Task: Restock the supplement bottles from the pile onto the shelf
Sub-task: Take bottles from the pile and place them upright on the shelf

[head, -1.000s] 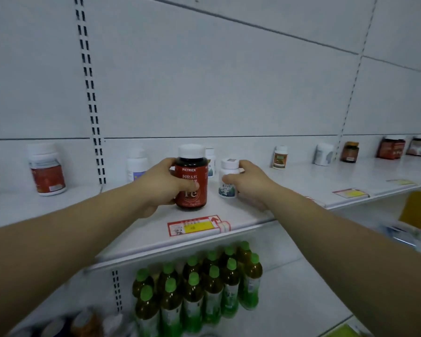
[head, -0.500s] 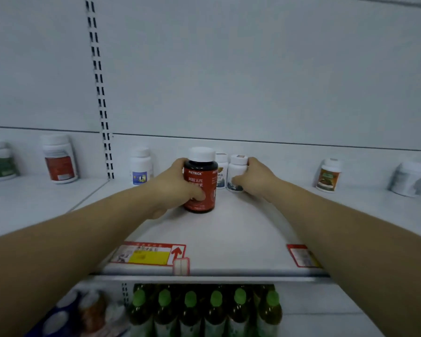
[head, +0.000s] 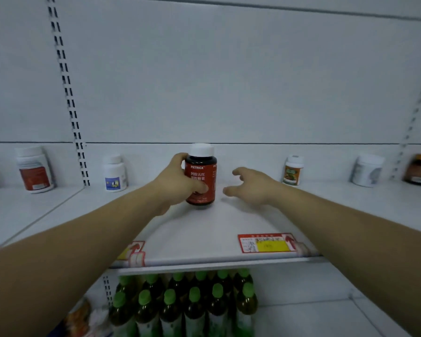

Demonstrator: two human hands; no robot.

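Note:
A dark supplement bottle [head: 200, 175] with a red label and a white cap stands upright on the white shelf [head: 204, 234], near its back wall. My left hand [head: 176, 184] grips this bottle from the left, thumb across the label. To the right of it, my right hand [head: 250, 188] hovers just above the shelf with fingers spread, holding nothing. The small white bottles seen earlier behind the red one are not visible.
Along the back stand a white bottle with a blue label [head: 114, 173], a red-labelled one [head: 34, 170], a small orange-labelled bottle [head: 292, 171], a white tub [head: 367, 170] and an amber jar [head: 418, 169]. Green-capped drink bottles [head: 192, 305] fill the shelf below. A price tag [head: 265, 243] marks the front edge.
My right hand has let go of the small white bottle and drawn back, open. My left hand has pushed the red-labelled bottle toward the back. The view has shifted left.

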